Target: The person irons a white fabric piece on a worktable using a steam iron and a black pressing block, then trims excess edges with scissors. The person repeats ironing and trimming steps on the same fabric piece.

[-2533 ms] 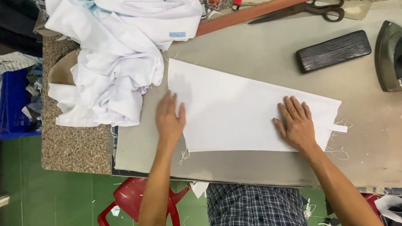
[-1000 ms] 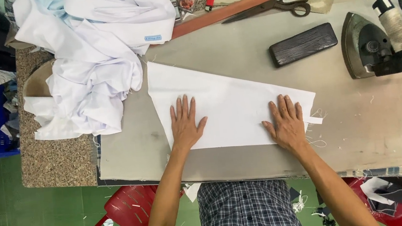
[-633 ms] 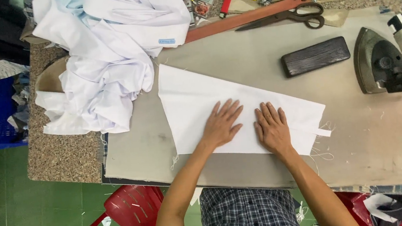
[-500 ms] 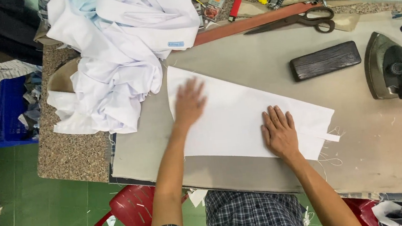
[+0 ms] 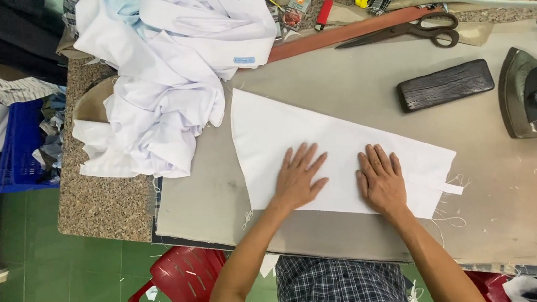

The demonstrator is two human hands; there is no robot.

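**Both hands flat on the white fabric piece**

The white fabric piece (image 5: 320, 146) lies spread on the padded grey surface (image 5: 367, 89), with its wide end toward the heap of white garments (image 5: 169, 68) and its narrow end, with a small tab, toward the iron (image 5: 535, 96). The left hand (image 5: 299, 179) and the right hand (image 5: 381, 179) rest side by side near the lower edge of the piece, palms down, fingers spread and open; they grip nothing and only press on the cloth. They are close to each other but not touching.

I judge that the step in hand is smoothing the piece flat on the surface. The cloth looks mostly flat already, so the next move would call for an even sliding pressure outward, without pulling the edge or shifting the piece.

Beyond the fabric lie a dark wooden block (image 5: 444, 85), a pair of large scissors (image 5: 411, 28) and a long reddish ruler (image 5: 342, 32). A red plastic chair (image 5: 176, 281) stands below the surface's edge
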